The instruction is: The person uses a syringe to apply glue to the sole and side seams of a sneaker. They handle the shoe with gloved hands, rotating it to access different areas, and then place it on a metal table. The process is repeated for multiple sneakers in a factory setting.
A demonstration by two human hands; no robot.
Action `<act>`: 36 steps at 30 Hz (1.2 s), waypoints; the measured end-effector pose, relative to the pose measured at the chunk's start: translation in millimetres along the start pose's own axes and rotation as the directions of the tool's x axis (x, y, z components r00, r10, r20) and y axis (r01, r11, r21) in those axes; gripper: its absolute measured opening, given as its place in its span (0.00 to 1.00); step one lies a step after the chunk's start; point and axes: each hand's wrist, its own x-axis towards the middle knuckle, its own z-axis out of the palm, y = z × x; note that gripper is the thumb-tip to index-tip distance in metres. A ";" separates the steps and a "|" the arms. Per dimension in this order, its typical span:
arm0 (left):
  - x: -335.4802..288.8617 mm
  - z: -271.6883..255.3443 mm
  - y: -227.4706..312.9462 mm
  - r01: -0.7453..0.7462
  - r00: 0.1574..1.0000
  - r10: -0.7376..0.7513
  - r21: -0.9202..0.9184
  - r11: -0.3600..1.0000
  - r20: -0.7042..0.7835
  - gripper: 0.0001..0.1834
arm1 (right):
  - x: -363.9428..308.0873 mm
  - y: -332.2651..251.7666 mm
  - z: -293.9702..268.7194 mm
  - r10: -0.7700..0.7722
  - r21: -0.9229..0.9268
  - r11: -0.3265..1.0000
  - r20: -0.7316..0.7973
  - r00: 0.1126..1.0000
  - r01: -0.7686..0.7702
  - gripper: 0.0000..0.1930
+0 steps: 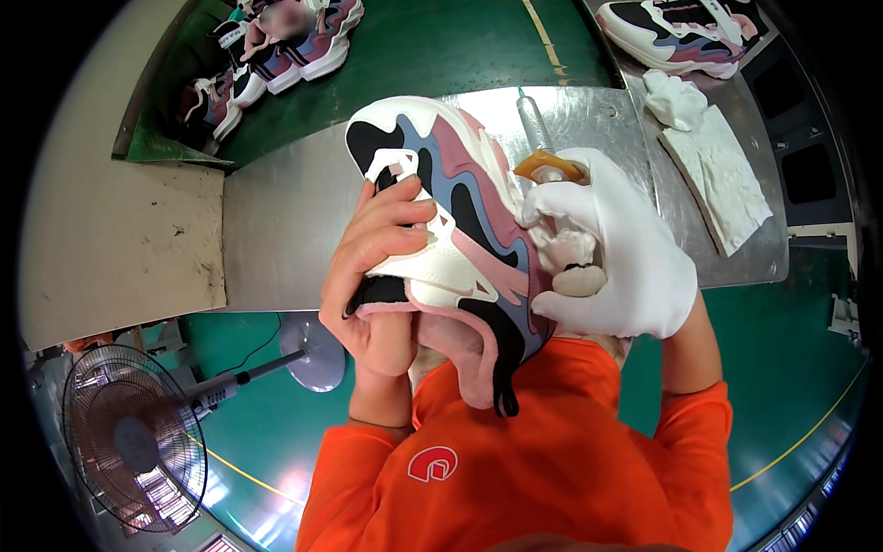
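Observation:
A sneaker [474, 202] in white, pink, mauve, blue and black is held up over the metal table, its toe pointing away and its pink-lined opening toward me. My left hand [372, 253] is bare and closed around the upper, fingers over the white strap and lace area, thumb side near the collar. My right hand [635, 248], in a white glove, is closed on a slim clear syringe [531, 121] with a green tip and an amber flange. The tip points away, apart from the sneaker. The gloved fingers are beside the sole edge; whether they touch it I cannot tell.
Several similar sneakers [276, 60] stand at the far left beyond the metal table [276, 212]. Another sneaker [676, 37] lies far right, near a crumpled white cloth [676, 99] and a folded white cloth [722, 179]. A standing fan [138, 442] is at the lower left.

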 end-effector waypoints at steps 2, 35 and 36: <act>-0.2 -0.5 0.1 -0.004 1.000 0.004 -0.002 1.000 0.002 0.15 | -2.4 0.2 -2.9 0.064 0.028 0.997 0.039 0.997 -0.065 0.30; -3.8 -8.0 0.8 -0.013 1.000 0.013 0.011 1.000 -0.007 0.13 | 43.1 -2.8 13.2 -0.207 -0.665 0.743 -0.337 0.919 -0.077 0.16; -4.2 -7.9 0.3 -0.015 1.000 0.015 0.008 1.000 -0.006 0.13 | 45.1 -4.6 13.2 -0.211 -0.670 0.739 -0.323 0.922 -0.065 0.18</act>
